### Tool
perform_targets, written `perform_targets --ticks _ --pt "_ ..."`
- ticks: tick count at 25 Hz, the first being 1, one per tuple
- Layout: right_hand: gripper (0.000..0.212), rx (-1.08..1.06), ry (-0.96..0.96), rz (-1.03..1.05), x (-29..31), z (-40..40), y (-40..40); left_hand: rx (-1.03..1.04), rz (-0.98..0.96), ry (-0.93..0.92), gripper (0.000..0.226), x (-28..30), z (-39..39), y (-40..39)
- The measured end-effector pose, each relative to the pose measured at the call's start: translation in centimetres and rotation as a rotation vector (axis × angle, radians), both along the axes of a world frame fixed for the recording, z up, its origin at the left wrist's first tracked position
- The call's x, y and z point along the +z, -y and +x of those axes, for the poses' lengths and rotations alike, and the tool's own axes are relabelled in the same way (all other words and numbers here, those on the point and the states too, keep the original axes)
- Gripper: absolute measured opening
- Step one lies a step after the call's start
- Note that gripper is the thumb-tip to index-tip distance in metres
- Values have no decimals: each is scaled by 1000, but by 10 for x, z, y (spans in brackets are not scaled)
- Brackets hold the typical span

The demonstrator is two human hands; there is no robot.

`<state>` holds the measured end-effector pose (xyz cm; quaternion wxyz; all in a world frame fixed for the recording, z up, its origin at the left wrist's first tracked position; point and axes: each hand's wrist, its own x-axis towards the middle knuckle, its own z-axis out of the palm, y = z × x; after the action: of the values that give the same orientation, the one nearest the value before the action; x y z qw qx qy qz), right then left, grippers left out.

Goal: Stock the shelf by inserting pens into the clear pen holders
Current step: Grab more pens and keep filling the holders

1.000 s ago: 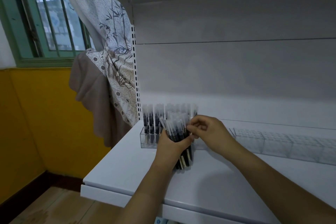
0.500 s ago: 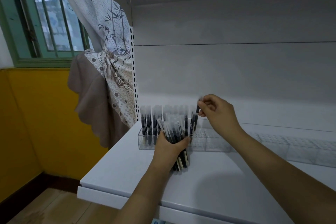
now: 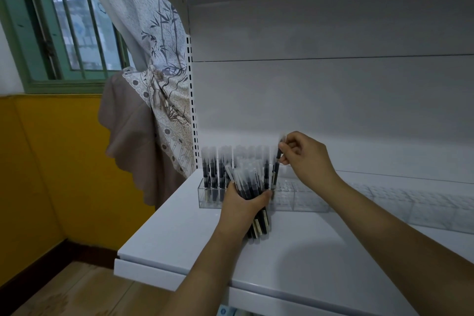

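**One pen going in, a handful waiting**

Our right hand pinches a single pen near its cap, upright over the clear pen holder. Our left hand grips the bundle of pens. Next, we judge, comes lowering it straight into a free slot. The holder's left slots already hold standing pens; the right ones look unfilled.

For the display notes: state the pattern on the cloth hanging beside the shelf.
Pale cloth with a dark ink-style bamboo print; only the head view shows it.
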<state>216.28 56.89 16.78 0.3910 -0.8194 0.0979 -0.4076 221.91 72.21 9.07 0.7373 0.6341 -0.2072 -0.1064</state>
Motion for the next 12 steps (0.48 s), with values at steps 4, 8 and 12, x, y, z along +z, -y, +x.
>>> perform_targets --ticks 4,8,12 --pt "11 -18 -82 -70 -12 -1 2 3 6 10 51 0 -1 0" --pt "10 -40 -314 -232 -39 0 -4 -8 -2 7 47 -1 -1 0" --pt "23 -166 -221 -264 -40 -11 -12 -8 -4 3 46 1 -1 0"
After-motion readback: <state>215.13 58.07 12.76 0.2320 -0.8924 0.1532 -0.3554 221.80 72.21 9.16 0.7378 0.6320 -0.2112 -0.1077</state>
